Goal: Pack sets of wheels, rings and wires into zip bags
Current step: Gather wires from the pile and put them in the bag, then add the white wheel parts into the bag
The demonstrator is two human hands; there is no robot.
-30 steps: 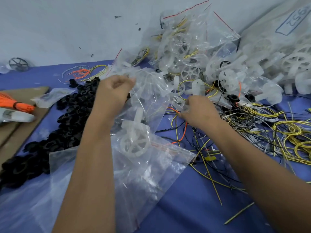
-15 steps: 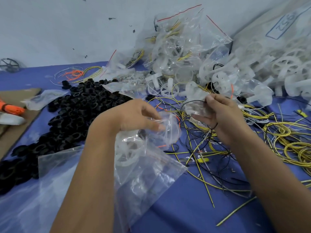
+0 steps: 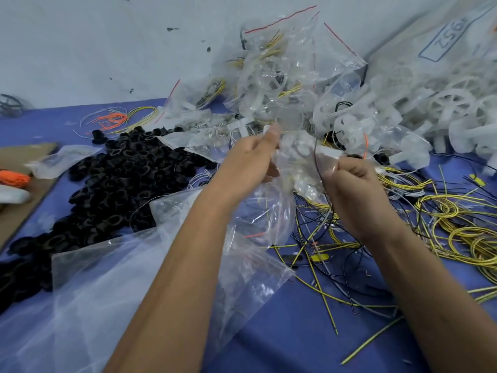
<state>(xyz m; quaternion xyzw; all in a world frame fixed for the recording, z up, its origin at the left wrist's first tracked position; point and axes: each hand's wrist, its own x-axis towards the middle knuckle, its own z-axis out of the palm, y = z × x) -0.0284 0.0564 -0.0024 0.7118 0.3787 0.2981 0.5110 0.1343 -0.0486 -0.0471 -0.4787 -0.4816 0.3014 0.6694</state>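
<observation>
Both hands hold one small clear zip bag point(image 3: 298, 160) up over the blue table. My left hand point(image 3: 251, 161) pinches its left top edge. My right hand point(image 3: 349, 181) grips its right top edge, with a thin black wire point(image 3: 318, 168) looping by the fingers. White wheel parts show through the bag. Loose black rings point(image 3: 121, 181) lie heaped to the left. Yellow and black wires point(image 3: 443, 219) sprawl at the right. White wheels point(image 3: 451, 106) pile up at the back right.
Filled zip bags point(image 3: 279, 68) are stacked against the wall at the back. Empty clear bags point(image 3: 113, 286) lie under my left forearm. Cardboard point(image 3: 24, 189) with an orange bundle point(image 3: 14, 177) sits at the left edge. A large sack marked 1952 point(image 3: 441, 39) leans at the far right.
My hands have risen and drawn together on one small bag; the left hand let go of the lower bag and took the small bag's left edge.
</observation>
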